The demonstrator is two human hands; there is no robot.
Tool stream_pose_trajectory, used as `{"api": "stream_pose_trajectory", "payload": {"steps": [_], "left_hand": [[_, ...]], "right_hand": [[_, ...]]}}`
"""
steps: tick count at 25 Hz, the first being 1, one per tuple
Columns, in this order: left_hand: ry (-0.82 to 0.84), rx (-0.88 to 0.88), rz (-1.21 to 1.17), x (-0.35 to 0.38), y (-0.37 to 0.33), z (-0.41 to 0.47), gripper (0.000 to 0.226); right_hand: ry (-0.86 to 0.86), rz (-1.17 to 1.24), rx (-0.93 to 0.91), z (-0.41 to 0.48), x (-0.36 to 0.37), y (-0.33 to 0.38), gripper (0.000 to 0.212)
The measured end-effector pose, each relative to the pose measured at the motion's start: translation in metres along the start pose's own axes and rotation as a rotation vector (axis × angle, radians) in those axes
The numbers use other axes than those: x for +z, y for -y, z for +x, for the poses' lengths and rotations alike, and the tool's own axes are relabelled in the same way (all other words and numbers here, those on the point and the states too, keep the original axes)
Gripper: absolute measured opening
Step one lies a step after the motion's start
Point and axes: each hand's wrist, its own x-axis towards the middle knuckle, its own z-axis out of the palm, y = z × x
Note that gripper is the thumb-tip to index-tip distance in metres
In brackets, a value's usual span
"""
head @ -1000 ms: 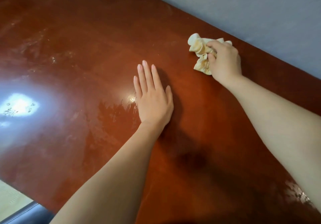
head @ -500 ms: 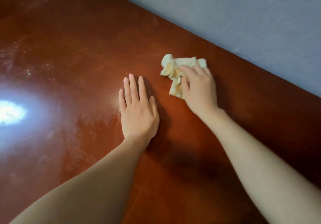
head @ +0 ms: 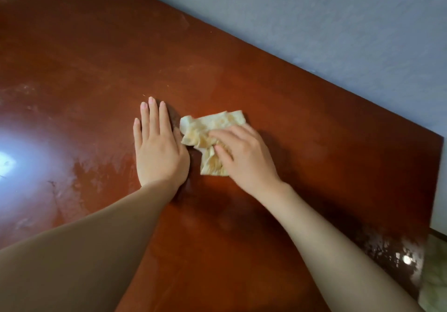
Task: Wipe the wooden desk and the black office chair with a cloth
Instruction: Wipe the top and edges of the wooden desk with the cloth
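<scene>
Both hands are on the tabletop [head: 314,123]. Right hand [head: 246,157] presses down on the cloth [head: 208,130], fingers curled over its crumpled near half, so it's holding the cloth against the wood rather than lifting it. A second ago that hand and cloth were up near the back edge by the wall [head: 338,21]; since then the cloth has swept toward the person and to the left, and now sits just beside the left hand [head: 159,152], its left corner at or nearly touching the thumb side. Left hand is flat, fingers straight and together, palm down, holding nothing, and hasn't shifted on the surface, so it reads as a brace. My read: one pull stroke from back edge to centre is ending, and the strip behind the cloth looks matte and even. Left of the left hand the surface still shows smeary, streaked patches under the glare [head: 9,161], and more blotches sit at the near right corner [head: 396,251]. So the tabletop is partly done; next stroke likely needs the left hand moved out of the way. Chair isn't in view, presumably not started.
</scene>
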Motion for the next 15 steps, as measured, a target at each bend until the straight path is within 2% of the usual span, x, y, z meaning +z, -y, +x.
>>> {"api": "stream_pose_trajectory", "payload": {"steps": [6,10,13,15], "left_hand": [[-0.009,0.001,0.002,0.002,0.001,0.001,0.054],[-0.013,0.005,-0.011,0.004,0.0,0.002,0.055],[-0.015,0.009,-0.01,0.004,0.001,0.003,0.055],[-0.009,0.007,-0.012,0.004,0.002,0.003,0.055]], "right_hand": [[-0.188,-0.177,0.358,0.047,-0.039,-0.089,0.027],[-0.322,-0.16,0.623,0.056,-0.057,-0.12,0.023],[-0.296,-0.172,0.661,0.038,-0.052,-0.103,0.022],[-0.256,-0.17,0.605,0.012,-0.048,-0.081,0.025]]}}
